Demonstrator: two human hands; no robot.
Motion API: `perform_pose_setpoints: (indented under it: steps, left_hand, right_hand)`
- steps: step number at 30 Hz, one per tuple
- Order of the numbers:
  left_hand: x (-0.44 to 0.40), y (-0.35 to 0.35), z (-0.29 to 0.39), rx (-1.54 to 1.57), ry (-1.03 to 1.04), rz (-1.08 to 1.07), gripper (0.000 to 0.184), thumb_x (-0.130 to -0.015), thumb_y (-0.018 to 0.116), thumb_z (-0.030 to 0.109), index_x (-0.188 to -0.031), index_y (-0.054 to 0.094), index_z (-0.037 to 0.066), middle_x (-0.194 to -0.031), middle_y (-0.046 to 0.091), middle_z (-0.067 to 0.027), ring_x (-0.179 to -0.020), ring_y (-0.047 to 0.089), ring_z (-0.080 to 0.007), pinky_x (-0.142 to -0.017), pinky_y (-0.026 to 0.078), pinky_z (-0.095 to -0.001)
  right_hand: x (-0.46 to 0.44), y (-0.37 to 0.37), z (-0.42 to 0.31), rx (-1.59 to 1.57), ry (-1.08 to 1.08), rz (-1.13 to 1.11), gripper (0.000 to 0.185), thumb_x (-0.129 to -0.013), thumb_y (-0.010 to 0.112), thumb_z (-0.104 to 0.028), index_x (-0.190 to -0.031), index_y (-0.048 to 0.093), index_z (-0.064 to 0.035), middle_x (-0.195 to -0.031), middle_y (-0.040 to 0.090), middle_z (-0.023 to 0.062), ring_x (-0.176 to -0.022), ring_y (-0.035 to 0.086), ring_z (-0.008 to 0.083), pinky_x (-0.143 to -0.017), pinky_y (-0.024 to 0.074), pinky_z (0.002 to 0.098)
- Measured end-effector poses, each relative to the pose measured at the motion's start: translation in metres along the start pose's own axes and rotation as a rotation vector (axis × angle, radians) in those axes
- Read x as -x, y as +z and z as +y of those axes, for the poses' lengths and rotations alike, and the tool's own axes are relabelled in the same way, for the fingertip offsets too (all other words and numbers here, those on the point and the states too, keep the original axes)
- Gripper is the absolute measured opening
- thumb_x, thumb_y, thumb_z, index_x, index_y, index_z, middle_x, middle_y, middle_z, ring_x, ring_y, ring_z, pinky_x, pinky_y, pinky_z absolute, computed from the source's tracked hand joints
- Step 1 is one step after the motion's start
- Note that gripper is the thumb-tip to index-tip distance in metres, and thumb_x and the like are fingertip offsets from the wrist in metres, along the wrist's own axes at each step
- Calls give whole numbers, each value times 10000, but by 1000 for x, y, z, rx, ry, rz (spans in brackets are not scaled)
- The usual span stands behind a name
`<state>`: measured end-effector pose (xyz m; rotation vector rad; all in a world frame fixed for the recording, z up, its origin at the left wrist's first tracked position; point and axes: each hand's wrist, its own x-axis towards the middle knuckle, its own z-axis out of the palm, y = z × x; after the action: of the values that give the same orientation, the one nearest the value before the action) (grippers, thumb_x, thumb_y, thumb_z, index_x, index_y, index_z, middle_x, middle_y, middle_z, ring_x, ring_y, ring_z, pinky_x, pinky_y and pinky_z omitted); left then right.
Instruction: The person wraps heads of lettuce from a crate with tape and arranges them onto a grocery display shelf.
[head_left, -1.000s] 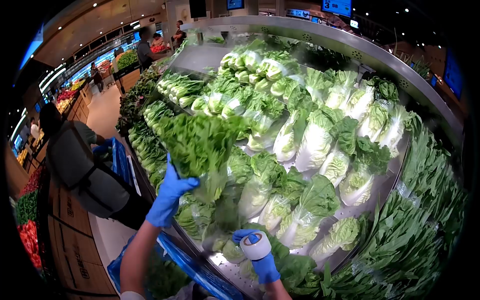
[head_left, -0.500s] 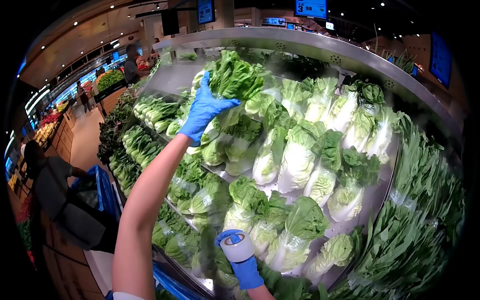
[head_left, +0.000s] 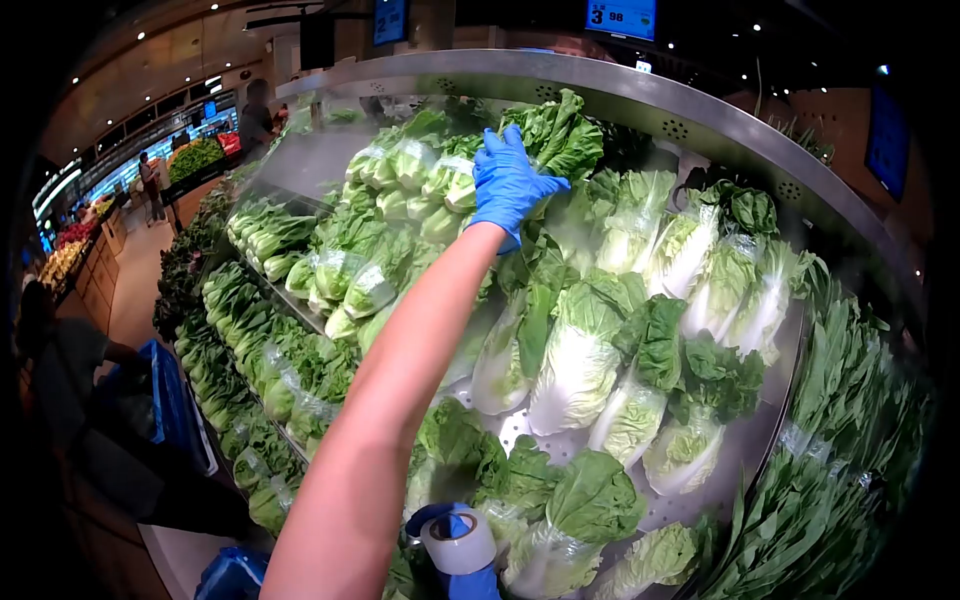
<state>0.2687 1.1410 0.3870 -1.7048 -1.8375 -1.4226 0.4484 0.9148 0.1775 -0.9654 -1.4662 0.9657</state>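
Observation:
My left hand (head_left: pixel 512 188), in a blue glove, reaches to the back of the display and is closed round a leafy green head (head_left: pixel 562 135), whose lower part it hides. Low in the view, my right hand (head_left: pixel 462 560), also gloved in blue, holds a roll of white tape (head_left: pixel 458 541) with a finger through its core. Wrapped cabbages (head_left: pixel 582 360) lie on the perforated metal shelf (head_left: pixel 672 505) beside and below my left hand. Bundles of small leafy greens (head_left: pixel 400 165) lie to its left.
Long-leaved greens (head_left: pixel 850 400) fill the right side. A curved metal rail (head_left: pixel 560 66) runs along the back. At the left a person (head_left: pixel 75 400) stands by a blue-lined crate (head_left: pixel 170 395). Another blue liner (head_left: pixel 235 572) is at the bottom left.
My left hand has carried the leafy head up, back and to the right across the display. My right hand has moved lower in the view with the tape. The view has shifted.

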Motion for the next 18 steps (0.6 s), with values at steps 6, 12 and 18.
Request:
perform_pose_setpoints:
  steps: [6, 12, 18]
  left_hand:
    - [5, 40, -29, -11, 3, -310, 1173, -548, 751, 591, -1440, 108, 184, -1439, 62, -291, -1217, 286, -512, -1001, 292, -524]
    - [5, 35, -20, -103, 209, -189, 812, -696, 699, 471, -1340, 357, 115, -1290, 400, -217, -1142, 403, -449, -958, 365, -451]
    - [-5, 21, -75, 421, 349, -368, 750, -748, 683, 378, -1325, 353, 32, -1319, 398, -191, -1207, 413, -312, -1014, 332, -356]
  right_hand:
    - [-108, -94, -9, 414, 13, 215, 251, -841, 562, -140, -998, 538, 55, -876, 605, 174, -792, 602, 254, -741, 505, 361]
    - [-120, -103, -3, 428, 53, 215, 269, -840, 555, -138, -1019, 529, 62, -880, 604, 186, -787, 604, 265, -734, 508, 368]
    - [-93, -70, -6, 229, 52, 169, 287, -839, 548, -136, -1040, 519, 68, -883, 604, 198, -783, 606, 276, -727, 511, 375]
